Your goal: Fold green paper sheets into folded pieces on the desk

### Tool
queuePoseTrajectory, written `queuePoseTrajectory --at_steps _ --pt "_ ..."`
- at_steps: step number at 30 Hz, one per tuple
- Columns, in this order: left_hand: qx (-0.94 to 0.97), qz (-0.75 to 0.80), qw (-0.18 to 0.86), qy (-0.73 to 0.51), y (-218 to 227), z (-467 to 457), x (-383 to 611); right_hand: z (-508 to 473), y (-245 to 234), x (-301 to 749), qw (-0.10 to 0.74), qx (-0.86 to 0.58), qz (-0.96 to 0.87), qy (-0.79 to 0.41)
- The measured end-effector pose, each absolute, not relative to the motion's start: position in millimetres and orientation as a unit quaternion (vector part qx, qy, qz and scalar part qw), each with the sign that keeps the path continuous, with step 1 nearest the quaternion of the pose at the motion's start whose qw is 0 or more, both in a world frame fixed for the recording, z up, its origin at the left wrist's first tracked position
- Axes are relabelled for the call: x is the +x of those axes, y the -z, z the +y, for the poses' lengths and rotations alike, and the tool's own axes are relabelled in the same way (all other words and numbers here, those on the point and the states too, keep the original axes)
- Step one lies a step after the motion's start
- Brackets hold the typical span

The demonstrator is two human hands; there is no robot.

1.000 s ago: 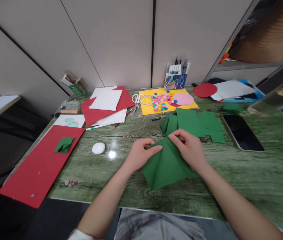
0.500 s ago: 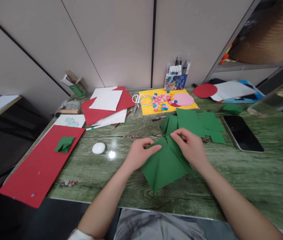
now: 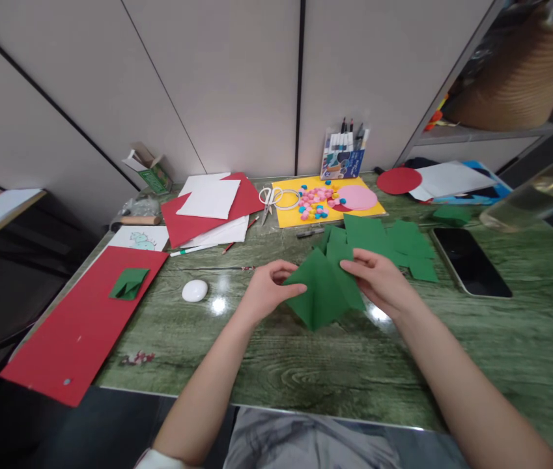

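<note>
Holding between two bare hands: one creased green paper sheet (image 3: pixel 314 290), tilting over the near middle of the green wood-patterned tabletop (image 3: pixel 217 365). Left hand (image 3: pixel 267 292): thumb is pressing on the sheet's front at its left side, the other fingers curling behind; pinch grip. Right hand (image 3: pixel 378 280): thumb and fingers are pinching the sheet's right-hand side near its top, fingertips partly hidden. Directly beyond, loose green paper pieces (image 3: pixel 413 244) are lying in an overlapping pile; whether the sheet is touching them, the view is not showing. To the right, one black-screened smartphone (image 3: pixel 471 260) is lying flat. To the left, one white oval object (image 3: pixel 195 290) and one folded green paper piece (image 3: pixel 129 284) are resting, the latter on a red card (image 3: pixel 71 332). Farther back, white-handled scissors (image 3: pixel 267 207) are lying at the left edge of a yellow sheet (image 3: pixel 286 218) bearing small coloured balls (image 3: pixel 312 200).

Risks, by judgement: uneven pulling could be tearing or skewing the sheet along its crease; a slackening right pinch could be letting that side spring out of line; a low sweep of the right hand could be scattering the loose pieces.
</note>
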State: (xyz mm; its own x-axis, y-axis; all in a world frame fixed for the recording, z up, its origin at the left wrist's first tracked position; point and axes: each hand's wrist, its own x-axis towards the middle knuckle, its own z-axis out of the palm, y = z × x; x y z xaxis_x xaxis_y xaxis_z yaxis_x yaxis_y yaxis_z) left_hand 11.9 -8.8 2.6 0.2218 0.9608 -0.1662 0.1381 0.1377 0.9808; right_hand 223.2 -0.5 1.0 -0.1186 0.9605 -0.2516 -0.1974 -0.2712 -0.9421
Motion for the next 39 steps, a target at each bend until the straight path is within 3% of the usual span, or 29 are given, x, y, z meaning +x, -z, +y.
queuePoseTrajectory --at_steps 5,8,13,16,31,39 --pt "0.475 0.484 0.572 -0.462 5 -5 12 3 8 224 0.483 -0.487 -0.374 -0.624" --pt "0.456 0.479 0.556 -0.504 8 -7 16 3 15 220 0.510 -0.515 -0.415 -0.550" --pt "0.575 0.540 0.356 -0.501 6 -15 25 2 19 216 0.538 -0.560 -0.479 -0.410" --pt "0.632 0.541 0.299 -0.468 3 -20 27 2 16 217 0.534 -0.568 -0.496 -0.381" --pt "0.668 0.563 0.299 -0.384 1 -25 31 0 9 222 0.509 -0.609 -0.544 -0.273" --pt "0.686 0.559 0.233 -0.404 -3 -33 36 0 7 222 0.527 -0.610 -0.538 -0.247"
